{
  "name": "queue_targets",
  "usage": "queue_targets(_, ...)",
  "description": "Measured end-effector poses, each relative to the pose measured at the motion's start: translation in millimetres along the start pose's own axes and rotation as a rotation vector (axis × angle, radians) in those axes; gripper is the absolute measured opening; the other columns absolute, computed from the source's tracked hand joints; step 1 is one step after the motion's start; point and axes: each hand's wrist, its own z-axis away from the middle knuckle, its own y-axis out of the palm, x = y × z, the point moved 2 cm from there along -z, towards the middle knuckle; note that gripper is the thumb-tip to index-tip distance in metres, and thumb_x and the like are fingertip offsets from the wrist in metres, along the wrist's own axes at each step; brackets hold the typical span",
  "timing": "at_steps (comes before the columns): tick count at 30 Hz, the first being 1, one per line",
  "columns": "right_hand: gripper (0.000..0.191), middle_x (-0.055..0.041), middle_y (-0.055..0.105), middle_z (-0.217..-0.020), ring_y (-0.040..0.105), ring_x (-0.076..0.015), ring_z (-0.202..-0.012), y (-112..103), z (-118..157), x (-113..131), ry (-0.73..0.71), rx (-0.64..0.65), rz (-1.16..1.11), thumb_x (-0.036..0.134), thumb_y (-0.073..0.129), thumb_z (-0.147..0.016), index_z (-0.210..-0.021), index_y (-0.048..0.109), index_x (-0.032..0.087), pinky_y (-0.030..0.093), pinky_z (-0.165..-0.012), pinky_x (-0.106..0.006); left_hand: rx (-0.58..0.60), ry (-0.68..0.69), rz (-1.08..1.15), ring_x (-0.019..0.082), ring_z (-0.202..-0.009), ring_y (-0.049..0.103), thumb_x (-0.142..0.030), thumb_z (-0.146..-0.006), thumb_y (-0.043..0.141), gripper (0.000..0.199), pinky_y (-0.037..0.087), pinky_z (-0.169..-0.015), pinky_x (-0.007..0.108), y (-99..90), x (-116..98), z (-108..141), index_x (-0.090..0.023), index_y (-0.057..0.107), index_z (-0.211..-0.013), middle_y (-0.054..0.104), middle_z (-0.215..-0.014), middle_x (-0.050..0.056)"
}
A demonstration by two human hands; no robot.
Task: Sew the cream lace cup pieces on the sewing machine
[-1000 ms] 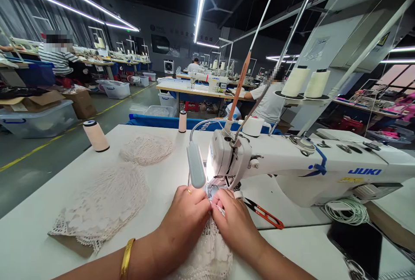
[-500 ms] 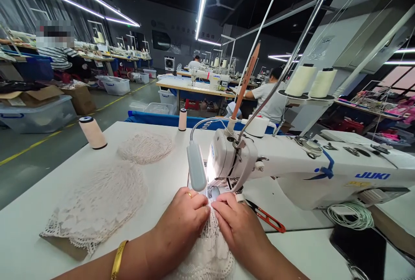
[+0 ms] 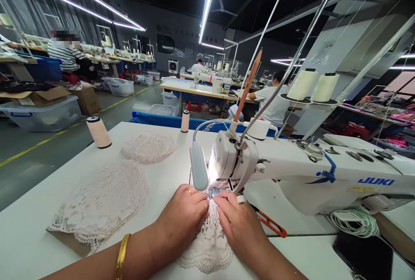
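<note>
Pale lace fabric (image 3: 209,245) hangs down between my two hands, its top gathered just in front of the presser foot of the white sewing machine (image 3: 285,159). My left hand (image 3: 183,219) pinches the lace's left side, fingers closed; a ring and a gold bracelet are on this arm. On the right side, my right hand (image 3: 241,224) holds the lace with its fingers together, close to the presser foot. The fingertips of both hands nearly meet under the lit lamp (image 3: 199,165). The needle itself is too small to make out.
Two lace pieces (image 3: 103,198) lie on the table's left, near a peach thread cone (image 3: 99,132) and a smaller spool (image 3: 185,121). Orange-handled snips (image 3: 270,223) and a black phone-like object (image 3: 363,252) lie to the right. People sit at other tables behind.
The lace between my hands has moved up toward the presser foot, and its scalloped lower edge shows more fully. The whole view has shifted slightly. Both hands keep their hold.
</note>
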Motion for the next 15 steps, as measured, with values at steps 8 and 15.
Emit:
queue_targets(8, 0.034, -0.0094, 0.077, -0.105, 0.068, -0.0252, -0.075, 3, 1, -2, 0.026, 0.015, 0.057, 0.008, 0.045, -0.103, -0.116, 0.072, 0.024, 0.048, -0.063, -0.037, -0.008, 0.0, -0.011, 0.026, -0.09, 0.07, -0.008, -0.101, 0.055, 0.02, 0.045, -0.074, 0.039, 1.3, 0, 3, -0.019, 0.07, -0.093, 0.079, -0.101, 0.004)
queue_targets(15, 0.035, -0.0117, 0.076, -0.113, 0.071, -0.0264, -0.083, 0, 3, -6, 0.057, 0.085, 0.034, 0.01, 0.046, -0.104, -0.119, 0.073, 0.025, 0.053, -0.067, -0.037, 0.159, -0.105, 0.015, 0.03, -0.105, 0.07, -0.015, -0.1, 0.065, 0.008, 0.047, -0.089, 0.046, -10.4, -1, -2, -0.018, 0.072, -0.097, 0.078, -0.109, 0.005)
